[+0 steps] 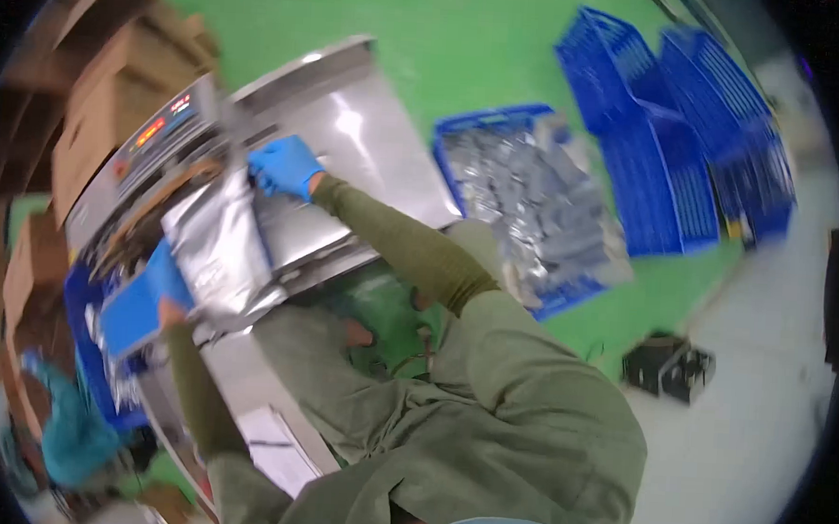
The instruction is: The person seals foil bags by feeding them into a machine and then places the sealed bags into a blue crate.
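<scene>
A silver foil pouch (220, 237) lies at the front of a metal sealing machine (120, 185) with a red lit display. My left hand (164, 277), in a blue glove, is at the pouch's left side; its fingers are blurred and partly hidden. Close to the pouch's upper right corner is my right hand (287, 167), also blue-gloved, with its fingers curled together over the metal tray (369, 136). Whether it pinches anything is too blurred to tell. A flat blue panel (132, 315) is beside my left hand.
A blue crate (444, 159) full of silver pouches stands on the green floor at right, near stacked blue crates (647, 170). Cardboard boxes (130, 86) are at left. Papers (272, 444) lie below the machine. A person in teal (74, 424) is at lower left.
</scene>
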A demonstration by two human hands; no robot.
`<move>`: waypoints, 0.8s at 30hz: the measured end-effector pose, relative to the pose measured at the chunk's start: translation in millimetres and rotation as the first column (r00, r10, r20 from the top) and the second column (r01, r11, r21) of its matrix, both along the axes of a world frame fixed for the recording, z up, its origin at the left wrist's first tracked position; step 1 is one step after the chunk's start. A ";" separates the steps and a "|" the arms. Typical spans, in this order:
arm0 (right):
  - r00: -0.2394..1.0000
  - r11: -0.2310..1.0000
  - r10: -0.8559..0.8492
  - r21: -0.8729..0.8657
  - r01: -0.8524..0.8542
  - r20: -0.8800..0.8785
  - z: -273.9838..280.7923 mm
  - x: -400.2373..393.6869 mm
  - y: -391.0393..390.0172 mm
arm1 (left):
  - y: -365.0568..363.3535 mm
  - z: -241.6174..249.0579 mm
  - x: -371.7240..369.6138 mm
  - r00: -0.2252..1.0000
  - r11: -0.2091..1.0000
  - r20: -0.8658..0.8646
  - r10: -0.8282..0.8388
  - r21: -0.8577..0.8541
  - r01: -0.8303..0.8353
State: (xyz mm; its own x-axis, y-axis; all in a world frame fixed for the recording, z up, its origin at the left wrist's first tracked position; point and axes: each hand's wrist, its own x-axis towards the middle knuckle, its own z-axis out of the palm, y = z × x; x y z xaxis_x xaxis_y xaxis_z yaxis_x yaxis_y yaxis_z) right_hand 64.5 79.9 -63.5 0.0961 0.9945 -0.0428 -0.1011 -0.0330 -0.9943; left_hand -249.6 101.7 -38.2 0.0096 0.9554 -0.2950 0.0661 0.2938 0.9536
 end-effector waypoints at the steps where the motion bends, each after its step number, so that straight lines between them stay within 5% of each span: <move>1: 0.997 0.997 -0.066 -0.038 0.065 -0.034 24.4 31.6 -28.0 | 7.7 -23.3 -36.6 0.994 0.990 -0.110 0.025 0.139 -0.010; 3: 0.854 0.926 -0.371 0.217 0.310 0.365 -33.4 121.9 -45.4 | -3.7 -47.4 -105.2 0.888 0.885 -0.397 0.230 0.465 -0.021; 5: 0.290 0.812 -0.516 0.352 0.466 0.806 -68.4 226.8 -86.5 | -77.5 -19.6 -123.2 0.829 0.925 -0.417 0.373 0.233 -0.299; 6: 0.245 0.767 -0.510 0.307 0.563 0.825 -78.5 274.8 -112.4 | -100.6 -29.3 -150.1 0.751 0.874 -0.449 0.485 0.281 -0.397; 7: 0.208 0.713 -0.494 0.257 0.652 0.844 -88.9 322.9 -138.4 | -127.1 -57.2 -210.2 0.560 0.879 -0.683 0.469 0.421 -0.222; 8: 0.080 0.684 -0.316 0.169 0.709 0.945 -83.6 351.3 -160.4 | -147.9 -56.3 -201.1 0.547 0.854 -0.657 0.520 0.426 -0.300; 10: -0.228 0.657 0.021 0.159 0.737 0.973 -181.7 429.7 -184.9 | -189.6 -51.0 -177.3 0.509 0.781 -0.595 0.622 0.432 -0.450; 12: -0.263 0.662 -0.086 0.252 0.706 0.961 -236.6 469.5 -187.1 | -209.7 -54.0 -169.3 0.543 0.732 -0.522 0.657 0.270 -0.626; 14: -0.191 0.713 -0.139 0.233 0.662 0.972 -225.6 466.2 -196.2 | -206.1 -42.6 -143.2 0.502 0.711 -0.525 0.687 0.343 -0.614; 16: -0.032 0.820 -0.132 0.127 0.558 0.991 -147.9 446.9 -201.0 | -205.5 -42.1 -145.8 0.510 0.717 -0.509 0.694 0.427 -0.551; 17: -0.180 0.880 -0.246 0.298 0.370 0.952 -152.9 454.4 -200.9 | -203.1 -19.9 -117.0 0.471 0.733 -0.585 0.661 0.369 -0.571; 19: -0.086 0.918 -0.283 0.296 0.264 0.955 -43.7 388.4 -198.5 | -195.5 -23.8 -79.7 0.538 0.698 -0.474 0.697 0.621 -0.357; 21: -0.041 0.914 -0.397 0.399 0.077 0.917 51.1 328.9 -193.9 | -196.8 -4.8 -13.5 0.782 0.850 -0.435 0.446 0.480 -0.217; 23: 0.030 0.831 -0.528 0.523 -0.192 0.849 126.6 275.8 -186.5 | -187.5 -5.5 77.2 0.969 0.906 -0.081 0.232 0.380 -0.186; 24: 0.113 0.767 -0.550 0.553 -0.325 0.828 160.3 244.9 -183.7 | -174.0 10.3 120.7 0.893 0.873 -0.449 -0.018 0.428 0.233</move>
